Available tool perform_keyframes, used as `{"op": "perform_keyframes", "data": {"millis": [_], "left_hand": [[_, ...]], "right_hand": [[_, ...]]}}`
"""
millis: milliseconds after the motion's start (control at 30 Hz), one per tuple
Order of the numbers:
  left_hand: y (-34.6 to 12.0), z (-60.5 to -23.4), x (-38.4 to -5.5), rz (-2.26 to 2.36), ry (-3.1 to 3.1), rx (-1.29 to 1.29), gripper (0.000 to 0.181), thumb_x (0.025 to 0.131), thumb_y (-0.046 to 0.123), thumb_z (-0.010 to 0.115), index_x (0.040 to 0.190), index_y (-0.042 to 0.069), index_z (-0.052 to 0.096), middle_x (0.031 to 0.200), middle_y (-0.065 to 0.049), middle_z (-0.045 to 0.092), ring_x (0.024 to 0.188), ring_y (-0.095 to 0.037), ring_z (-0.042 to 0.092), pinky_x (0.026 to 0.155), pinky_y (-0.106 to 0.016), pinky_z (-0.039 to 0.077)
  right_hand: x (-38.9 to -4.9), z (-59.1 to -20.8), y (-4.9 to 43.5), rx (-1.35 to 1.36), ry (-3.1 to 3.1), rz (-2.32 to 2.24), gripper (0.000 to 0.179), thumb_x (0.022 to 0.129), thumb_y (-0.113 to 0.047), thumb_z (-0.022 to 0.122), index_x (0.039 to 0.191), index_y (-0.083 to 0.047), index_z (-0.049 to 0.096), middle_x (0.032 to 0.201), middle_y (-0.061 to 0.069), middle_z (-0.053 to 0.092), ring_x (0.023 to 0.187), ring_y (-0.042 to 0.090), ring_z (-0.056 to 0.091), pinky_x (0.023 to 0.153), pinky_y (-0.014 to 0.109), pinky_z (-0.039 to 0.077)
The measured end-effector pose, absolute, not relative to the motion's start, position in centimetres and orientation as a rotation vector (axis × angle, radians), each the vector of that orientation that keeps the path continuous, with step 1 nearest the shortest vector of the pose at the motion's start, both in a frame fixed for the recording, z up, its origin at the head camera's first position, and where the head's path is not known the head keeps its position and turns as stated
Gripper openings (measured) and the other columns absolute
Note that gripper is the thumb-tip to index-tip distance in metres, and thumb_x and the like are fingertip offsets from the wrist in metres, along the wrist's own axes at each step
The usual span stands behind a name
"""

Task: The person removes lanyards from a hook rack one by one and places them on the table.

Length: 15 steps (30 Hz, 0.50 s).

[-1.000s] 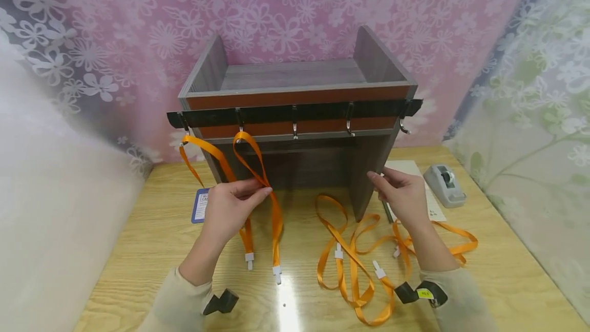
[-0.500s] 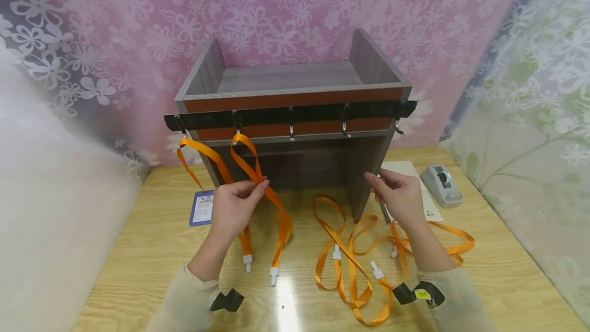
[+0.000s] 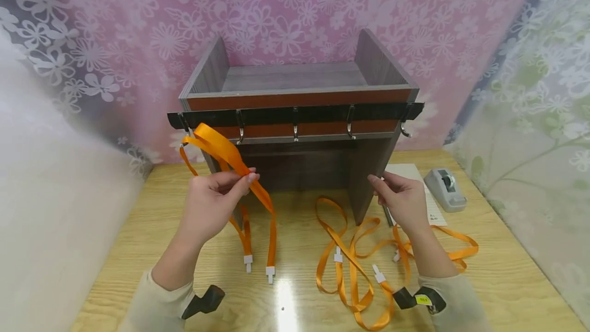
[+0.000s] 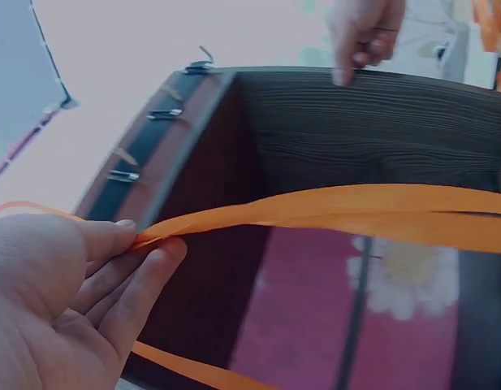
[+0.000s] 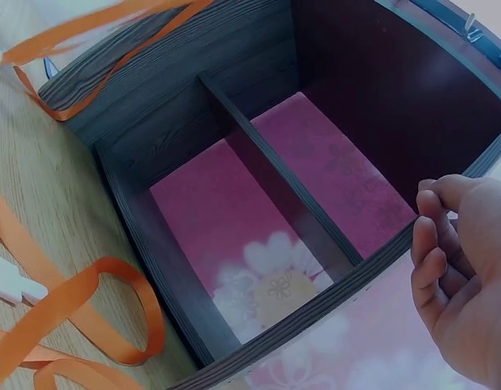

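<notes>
My left hand [image 3: 209, 211] pinches an orange lanyard [image 3: 272, 242] between thumb and fingers. Its loop stands up near the leftmost hook, and its white clip hangs below. On that leftmost hook hangs another orange lanyard [image 3: 247, 242], partly behind the hand. The second hook [image 3: 240, 135] from the left is bare. My right hand [image 3: 405, 199] grips the front edge of the grey wooden shelf's right side panel [image 3: 366, 178], thumb on its inner face. In the left wrist view, the pinched ribbon [image 4: 331, 205] stretches across the shelf's opening.
A black hook rail [image 3: 295, 115] runs across the shelf's front. Several loose orange lanyards [image 3: 355, 265] lie tangled on the wooden table [image 3: 120, 270] at right. Behind my right hand are a sheet of lined paper [image 3: 435, 204] and a grey tape dispenser [image 3: 445, 189].
My left hand has moved left, and the lanyard it pinches has come off the second hook. The blue-edged card is now hidden behind that hand. My right hand stays at the panel.
</notes>
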<state>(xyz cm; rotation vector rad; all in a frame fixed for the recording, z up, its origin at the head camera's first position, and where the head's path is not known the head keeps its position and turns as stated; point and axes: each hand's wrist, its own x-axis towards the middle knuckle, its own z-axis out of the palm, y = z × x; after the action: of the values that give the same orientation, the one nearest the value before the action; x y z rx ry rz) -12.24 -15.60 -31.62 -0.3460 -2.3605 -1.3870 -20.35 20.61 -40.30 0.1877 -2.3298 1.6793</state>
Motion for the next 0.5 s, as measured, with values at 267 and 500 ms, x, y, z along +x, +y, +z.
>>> {"op": "perform_keyframes", "data": {"millis": [267, 500], "left_hand": [[-15.3, -28.7, -11.8, -1.471, -2.353, -0.442, 0.013, 0.094, 0.016, 0.072, 0.098, 0.009, 0.081, 0.099, -0.004, 0.079, 0.065, -0.006, 0.066, 0.05, -0.021, 0.041], [-14.2, -27.4, -11.0, -1.458, -2.363, -0.543, 0.013, 0.093, 0.013, 0.072, 0.102, 0.008, 0.08, 0.1, -0.001, 0.079, 0.085, -0.006, 0.075, 0.074, -0.024, 0.06]], "right_hand": [[-19.2, -38.6, 19.5, 0.159, -2.349, 1.528, 0.023, 0.093, -0.017, 0.071, 0.084, 0.005, 0.075, 0.054, -0.019, 0.059, 0.047, 0.014, 0.056, 0.047, 0.021, 0.043], [-20.2, -39.8, 20.1, 0.106, -2.389, 1.539, 0.026, 0.093, -0.026, 0.072, 0.093, -0.001, 0.078, 0.056, -0.017, 0.061, 0.05, 0.019, 0.059, 0.045, 0.024, 0.042]]}}
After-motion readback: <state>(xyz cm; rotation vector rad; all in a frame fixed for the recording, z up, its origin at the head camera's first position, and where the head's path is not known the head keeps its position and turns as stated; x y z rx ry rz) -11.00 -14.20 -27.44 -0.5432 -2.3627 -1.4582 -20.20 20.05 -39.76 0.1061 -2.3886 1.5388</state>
